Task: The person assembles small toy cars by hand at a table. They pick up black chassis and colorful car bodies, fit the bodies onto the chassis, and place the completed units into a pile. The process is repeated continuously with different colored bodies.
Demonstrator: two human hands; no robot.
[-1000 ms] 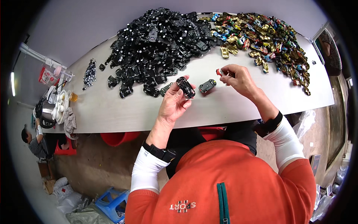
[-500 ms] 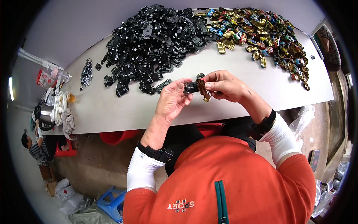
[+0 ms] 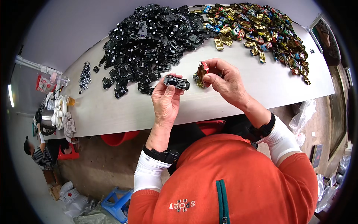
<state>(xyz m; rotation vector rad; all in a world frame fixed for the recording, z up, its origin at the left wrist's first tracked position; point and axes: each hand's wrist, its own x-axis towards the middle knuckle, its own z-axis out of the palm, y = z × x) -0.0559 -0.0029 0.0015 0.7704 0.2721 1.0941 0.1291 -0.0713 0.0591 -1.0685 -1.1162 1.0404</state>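
My left hand (image 3: 166, 102) is closed on a black toy car chassis (image 3: 176, 82), gripping it between thumb and fingers over the table's front part. A short gap to the right, my right hand (image 3: 228, 80) pinches a toy car body shell (image 3: 203, 72), gold inside with a red patch. The shell is tilted on end, and something small and dark shows at its left edge. Beyond my left hand rises a big heap of black toy car chassis (image 3: 149, 41). At the far right spreads a pile of gold and coloured car shells (image 3: 257, 28).
Small silvery parts (image 3: 85, 76) lie at the table's left. Past the left edge stand a kettle (image 3: 47, 121) and a tray with white cups (image 3: 59, 112); another person (image 3: 41, 155) is behind them. A red basin (image 3: 118, 138) sits below the white table (image 3: 112, 119), and a blue stool (image 3: 116, 203) stands on the floor.
My hands have drawn apart. The chassis has moved left and now lies level in my left hand; the shell has risen and turned upright in my right.
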